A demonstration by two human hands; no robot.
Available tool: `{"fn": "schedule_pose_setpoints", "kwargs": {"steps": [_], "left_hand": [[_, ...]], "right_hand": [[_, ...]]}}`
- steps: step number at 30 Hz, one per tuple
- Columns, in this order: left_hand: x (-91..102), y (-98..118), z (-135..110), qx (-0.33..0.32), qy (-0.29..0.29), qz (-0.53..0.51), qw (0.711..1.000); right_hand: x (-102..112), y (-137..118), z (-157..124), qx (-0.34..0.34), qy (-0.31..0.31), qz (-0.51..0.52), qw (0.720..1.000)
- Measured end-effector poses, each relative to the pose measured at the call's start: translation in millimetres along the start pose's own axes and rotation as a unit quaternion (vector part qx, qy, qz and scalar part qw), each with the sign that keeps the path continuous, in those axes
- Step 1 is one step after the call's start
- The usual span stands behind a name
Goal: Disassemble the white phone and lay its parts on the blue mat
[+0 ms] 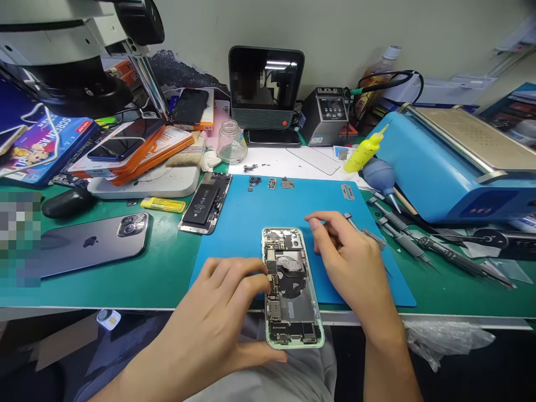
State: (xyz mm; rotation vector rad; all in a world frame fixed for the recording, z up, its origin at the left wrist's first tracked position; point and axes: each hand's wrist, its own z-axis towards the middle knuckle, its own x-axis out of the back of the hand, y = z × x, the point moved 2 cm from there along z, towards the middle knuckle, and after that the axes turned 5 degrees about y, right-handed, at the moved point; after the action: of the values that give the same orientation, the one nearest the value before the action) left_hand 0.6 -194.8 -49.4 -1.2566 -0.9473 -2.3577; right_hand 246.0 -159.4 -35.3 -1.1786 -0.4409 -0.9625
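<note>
– Holding what with the left hand [218,307]?
– Gripping the opened phone [293,285] by its left edge, pointing it lengthwise near to far.
– And with the right hand [353,263]?
– Curling narrowly just right of it, apart; unable to tell if holding anything.

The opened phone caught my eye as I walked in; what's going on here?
The person's left hand holds the opened phone, its inner parts exposed, at the near edge of the blue mat. The right hand is raised just right of it, apart; whether it pinches anything is unclear. Small loose parts lie toward the mat's far side.
</note>
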Motion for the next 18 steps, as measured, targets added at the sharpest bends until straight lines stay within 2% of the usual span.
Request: {"fn": "schedule_pose_setpoints", "kwargs": {"steps": [12, 14, 16, 18], "left_hand": [[-4.1, 2, 4, 0.033, 0.036, 0.015, 0.999], [-5.0, 2, 4, 0.034, 0.042, 0.022, 0.998], [-6.1, 1, 4, 0.033, 0.045, 0.025, 0.998], [-7.2, 1, 4, 0.033, 0.049, 0.026, 0.998]], "right_hand": [[0, -1, -2, -0.003, 0.007, 0.009, 1.0], [2, -3, -4, -0.017, 0.037, 0.034, 0.999], [10, -2, -6, -0.037, 0.107, 0.034, 0.993], [22, 1, -8, -0.042, 0.183, -0.023, 0.982]]}}
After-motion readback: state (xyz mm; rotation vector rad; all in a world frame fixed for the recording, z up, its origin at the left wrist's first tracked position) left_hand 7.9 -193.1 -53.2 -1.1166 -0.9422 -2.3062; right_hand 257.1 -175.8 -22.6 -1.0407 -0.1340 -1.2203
